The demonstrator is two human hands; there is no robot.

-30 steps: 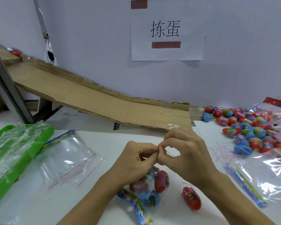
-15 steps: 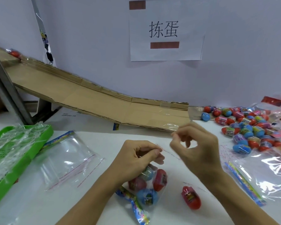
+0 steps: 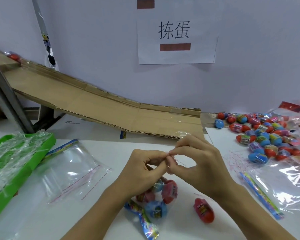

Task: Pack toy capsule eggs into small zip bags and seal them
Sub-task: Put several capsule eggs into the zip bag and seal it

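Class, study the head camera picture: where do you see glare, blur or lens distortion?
Head view: white glare streaks on the empty clear plastic zip bags and on the crumpled film over the green plastic tray; the loose red capsule egg looks smeared; the wide lens bows the brown cardboard ramp and the grey metal post at the left edge.

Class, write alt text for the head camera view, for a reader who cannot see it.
Two hands, left hand and right hand, pinch the top of a clear zip bag of capsule eggs over a white table. One red egg lies beside it; a pile of loose eggs sits right, empty bags left.
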